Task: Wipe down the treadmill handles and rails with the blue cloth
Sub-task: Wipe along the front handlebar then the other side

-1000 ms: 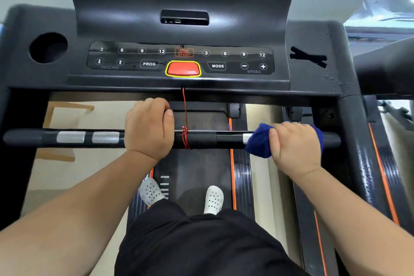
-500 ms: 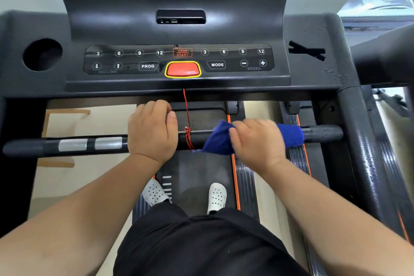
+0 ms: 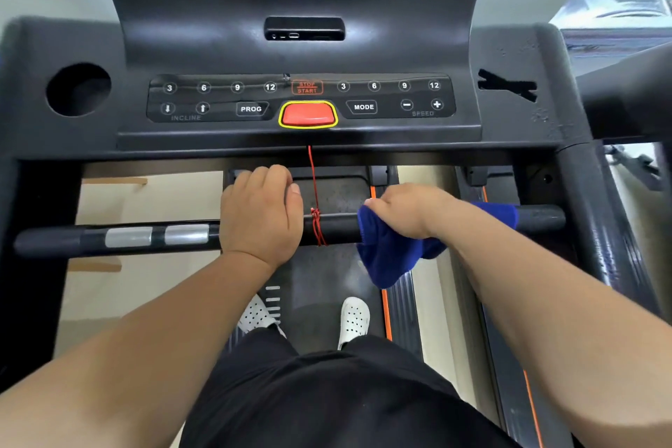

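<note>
Since a moment ago our right hand point(image 3: 403, 209) has slid the blue cloth point(image 3: 385, 255) left along the handlebar point(image 3: 342, 229) toward the red cord point(image 3: 315, 225), curled round both to scrub. Our left hand point(image 3: 260, 215) grips the handlebar, steadying us.

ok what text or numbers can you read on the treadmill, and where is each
"3 6 9 12": left button row on the console.
"INCLINE": faint, under the arrow buttons.
"PROG": program button.
"STOP START": red label above the red button.
"3 6 9 12": right button row.
"MODE": mode button.
"SPEED": faint, under the minus button and plus button.
Nothing else is readable.
</note>
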